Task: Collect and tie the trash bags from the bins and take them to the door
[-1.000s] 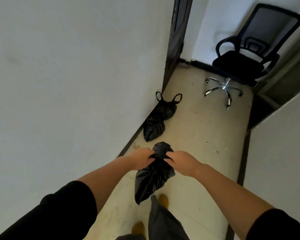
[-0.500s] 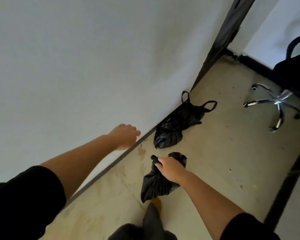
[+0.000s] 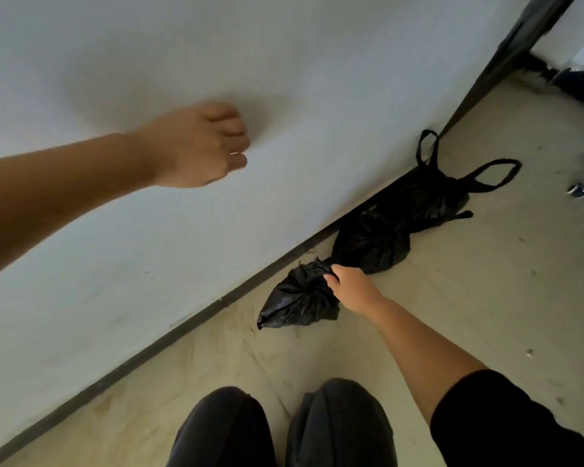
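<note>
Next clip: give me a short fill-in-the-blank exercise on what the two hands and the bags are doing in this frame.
1. The right hand grips the knotted top of the small black bag, which rests on the ____.
2. The left hand holds ____.
3. The bag with loop handles lies against the ____.

Missing words: floor; nothing; wall

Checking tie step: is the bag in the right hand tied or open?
Tied: the small bag's neck is bunched into a knot, gripped by the right hand.
</note>
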The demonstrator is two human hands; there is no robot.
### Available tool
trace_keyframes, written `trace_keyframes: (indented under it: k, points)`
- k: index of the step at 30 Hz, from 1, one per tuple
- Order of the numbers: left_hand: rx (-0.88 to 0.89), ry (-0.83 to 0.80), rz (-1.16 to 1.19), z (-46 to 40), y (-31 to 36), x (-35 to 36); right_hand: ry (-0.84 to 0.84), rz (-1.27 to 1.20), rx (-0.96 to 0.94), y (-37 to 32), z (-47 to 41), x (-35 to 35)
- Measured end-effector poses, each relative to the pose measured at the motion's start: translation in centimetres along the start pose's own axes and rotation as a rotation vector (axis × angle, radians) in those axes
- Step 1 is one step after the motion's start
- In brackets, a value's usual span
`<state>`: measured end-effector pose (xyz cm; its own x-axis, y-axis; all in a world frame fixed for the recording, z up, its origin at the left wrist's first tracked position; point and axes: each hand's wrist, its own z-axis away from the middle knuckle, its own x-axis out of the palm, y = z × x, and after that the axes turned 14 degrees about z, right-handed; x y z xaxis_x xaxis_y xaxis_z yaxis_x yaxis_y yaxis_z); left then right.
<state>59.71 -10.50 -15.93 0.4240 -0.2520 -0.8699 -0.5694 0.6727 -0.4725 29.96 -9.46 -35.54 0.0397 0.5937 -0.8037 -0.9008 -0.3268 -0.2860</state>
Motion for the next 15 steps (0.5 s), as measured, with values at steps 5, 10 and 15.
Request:
trace_keyframes:
  k: [5,10,15]
  points:
    - [-0.009,0.094,-0.049,0.2,-0.7,1.8,0.037,0.054,-0.001,1.2,-4.3,5.1]
    - [-0.068,0.130,-0.072,0.1,-0.1,1.9,0.115,0.117,-0.036,2.3,-5.4,7.4]
    - [-0.049,0.190,0.003,-0.1,0.1,0.7,0.013,0.169,-0.023,1.2,-2.2,4.0]
